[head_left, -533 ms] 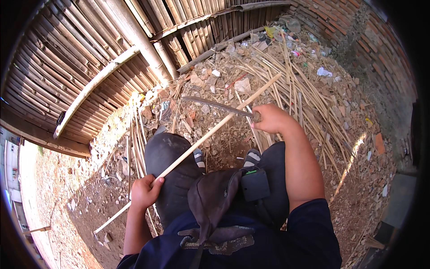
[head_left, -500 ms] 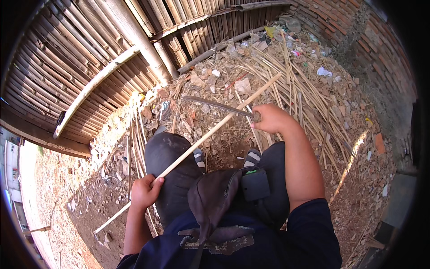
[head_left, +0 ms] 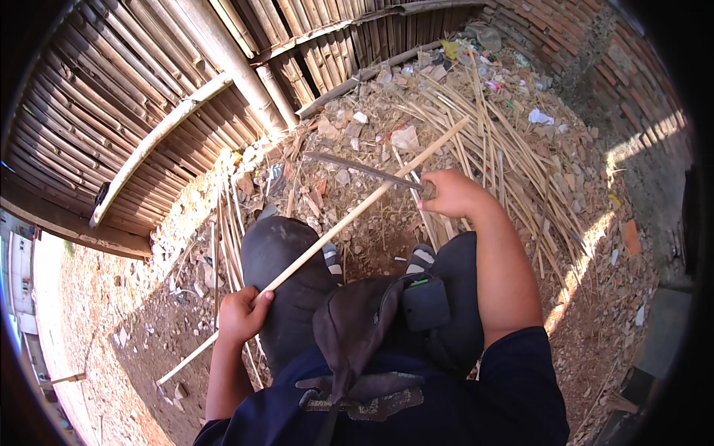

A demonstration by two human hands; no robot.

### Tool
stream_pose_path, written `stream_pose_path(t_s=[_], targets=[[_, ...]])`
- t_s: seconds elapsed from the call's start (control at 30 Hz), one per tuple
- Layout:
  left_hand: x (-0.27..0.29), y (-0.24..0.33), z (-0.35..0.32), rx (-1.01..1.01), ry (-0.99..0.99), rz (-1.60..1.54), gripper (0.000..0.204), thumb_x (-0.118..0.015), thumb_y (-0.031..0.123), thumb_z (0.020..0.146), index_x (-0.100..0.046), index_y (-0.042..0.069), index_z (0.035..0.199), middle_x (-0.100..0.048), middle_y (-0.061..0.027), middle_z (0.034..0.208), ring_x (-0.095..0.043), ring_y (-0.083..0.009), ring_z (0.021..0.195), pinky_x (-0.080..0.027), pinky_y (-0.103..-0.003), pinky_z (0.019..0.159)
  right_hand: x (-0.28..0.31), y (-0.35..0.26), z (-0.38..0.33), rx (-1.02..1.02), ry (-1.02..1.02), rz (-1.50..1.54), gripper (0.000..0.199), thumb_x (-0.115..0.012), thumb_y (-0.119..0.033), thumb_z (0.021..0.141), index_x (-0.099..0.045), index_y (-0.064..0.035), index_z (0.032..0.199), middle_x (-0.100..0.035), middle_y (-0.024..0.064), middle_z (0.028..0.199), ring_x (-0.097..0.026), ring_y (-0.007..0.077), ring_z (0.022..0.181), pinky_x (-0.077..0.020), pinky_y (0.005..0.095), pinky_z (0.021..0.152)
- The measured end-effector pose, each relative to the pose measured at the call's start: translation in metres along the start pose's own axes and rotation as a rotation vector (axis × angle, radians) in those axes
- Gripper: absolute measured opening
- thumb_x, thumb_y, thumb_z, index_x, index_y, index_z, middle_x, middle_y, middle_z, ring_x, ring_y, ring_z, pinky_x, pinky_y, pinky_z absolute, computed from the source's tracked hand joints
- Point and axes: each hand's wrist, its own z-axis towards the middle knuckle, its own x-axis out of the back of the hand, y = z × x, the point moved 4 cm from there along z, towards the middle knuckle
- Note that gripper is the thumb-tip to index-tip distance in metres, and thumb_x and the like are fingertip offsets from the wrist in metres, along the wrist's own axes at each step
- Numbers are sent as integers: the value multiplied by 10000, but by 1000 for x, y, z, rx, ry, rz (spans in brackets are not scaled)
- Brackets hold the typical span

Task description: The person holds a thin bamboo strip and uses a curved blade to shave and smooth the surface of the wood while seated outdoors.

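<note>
My left hand (head_left: 243, 315) is closed round a long pale bamboo stick (head_left: 327, 236), which slants from the lower left, over my left knee, up to the far right. In my right hand (head_left: 452, 195) is the handle end of a long dark knife (head_left: 361, 168), its blade pointing left. The blade crosses the stick just left of my right fist; whether its edge bites into the stick cannot be made out. My right fingers hide most of the handle.
A heap of split bamboo strips (head_left: 513, 163) lies ahead to the right, and more strips (head_left: 229, 230) lie beside my left knee. Stones and litter cover the dirt. A bamboo wall (head_left: 126, 111) stands at left, a brick wall (head_left: 632, 82) at right.
Both hands, the stick and the knife stay nearly in place, with only a tiny shift. Sunlight on the ground and brick wall at right has grown brighter.
</note>
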Motion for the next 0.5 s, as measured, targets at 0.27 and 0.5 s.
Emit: stream_pose_path(t_s=[0.27, 0.5], targets=[[-1, -1, 0, -9, 4, 17, 520, -725, 404, 925, -527, 26, 629, -524, -161, 526, -559, -365, 495, -432, -447, 510, 0, 0, 1, 23, 15, 9, 587, -830, -358, 795, -677, -26, 1255, -709, 244, 1136, -676, 398, 1086, -524, 442, 957], [0, 0, 1, -6, 7, 18, 519, -730, 406, 919, -527, 24, 633, -527, -159, 526, -564, -362, 495, -433, -445, 511, -5, 8, 3, 44, 32, 36, 574, -835, -350, 798, -670, -28, 1243, -713, 239, 1042, -690, 387, 1002, -527, 443, 892]])
